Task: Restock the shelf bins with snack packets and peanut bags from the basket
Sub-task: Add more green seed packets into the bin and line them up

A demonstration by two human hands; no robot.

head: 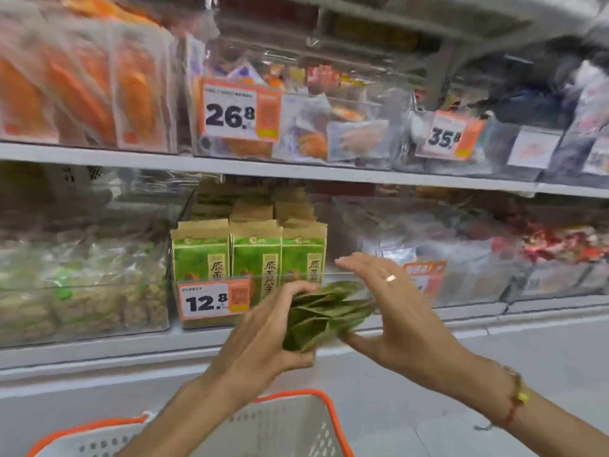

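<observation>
A bundle of green packets (324, 316) held in front of the lower shelf, between both hands, just right of the 12.8 price tag (211, 300) and a little below the front edge of the clear bin. Packets fanned out, edges pointing up and to the right; printing too blurred to read.

Left hand (263, 334) gripping the bundle from its left and lower side, fingers curled around the packet ends, thumb side toward the camera. Right hand (392, 308) with fingers straight and spread, palm laid against the right side of the bundle, fingertips reaching up toward the bin; a ring (390, 278) on one finger, a beaded bracelet (517, 404) on the wrist.

Directly behind the bundle, a clear bin (197, 268) with upright green and brown paper bags (257, 255), three side by side in the front row, more rows behind. To the left of it, a bin with transparent bags of pale nuts (82, 291). To the right, a bin with silver and red packets (494, 255) and an orange label (425, 278) partly hidden by the right hand.

On the upper shelf, orange packs (82, 87) at left, mixed packets behind a 26.8 tag (237, 110) in the middle, dark packets beside a 35.8 tag (448, 135) at right.

At the bottom, near the camera, a white basket (296, 430) with orange rim, under the left forearm; inside not visible. Grey floor (543, 357) below the shelf
</observation>
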